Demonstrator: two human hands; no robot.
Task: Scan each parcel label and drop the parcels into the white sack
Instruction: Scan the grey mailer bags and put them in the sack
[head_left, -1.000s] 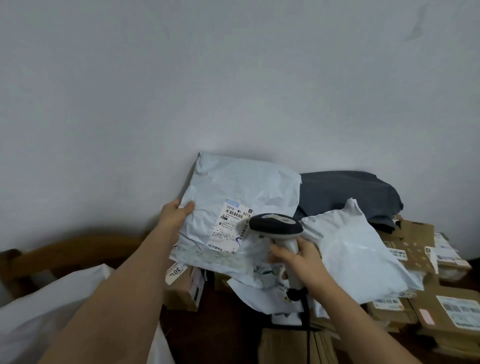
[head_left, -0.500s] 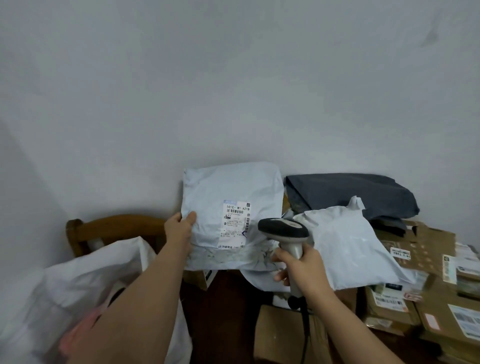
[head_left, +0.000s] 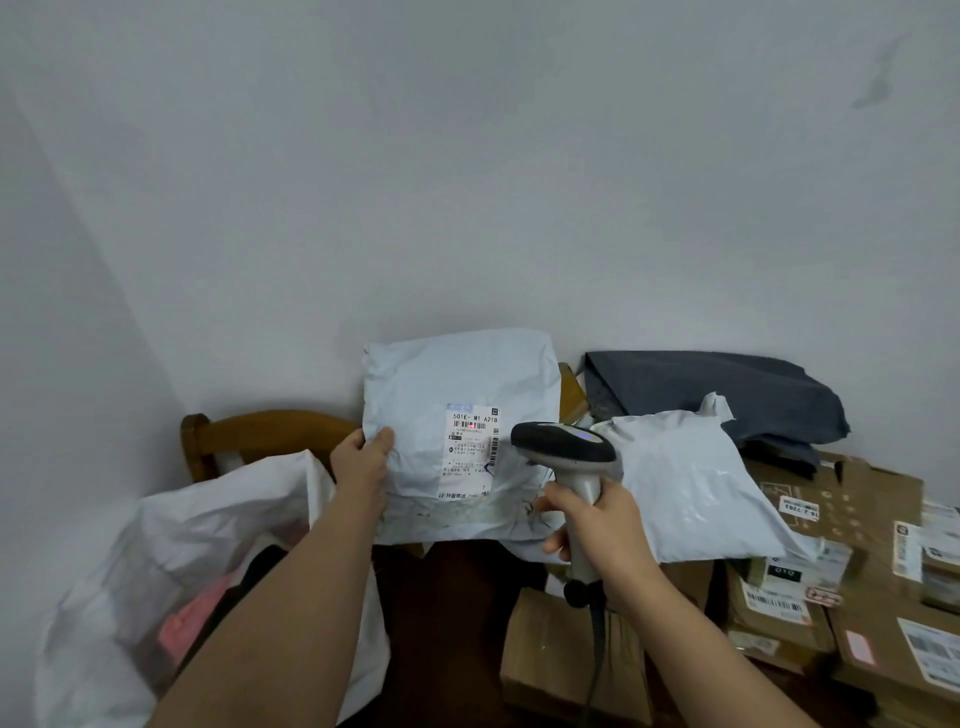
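Note:
My left hand grips the left edge of a pale grey poly-mailer parcel, held upright with its white label facing me. A small red scan dot shows on the label's barcode. My right hand grips the handle of a grey barcode scanner, whose dark head points at the label from the right. The white sack stands open at lower left, below the parcel, with pink and dark items inside.
A white poly bag and a dark grey bag lie on a pile of labelled cardboard boxes at right. A brown box sits below the scanner. A wooden chair back stands behind the sack, against the wall.
The parcel has moved left and turned upright, now hanging above the sack's side. The view has swung left, bringing the sack and chair into sight. The scanner stays aimed at the label.

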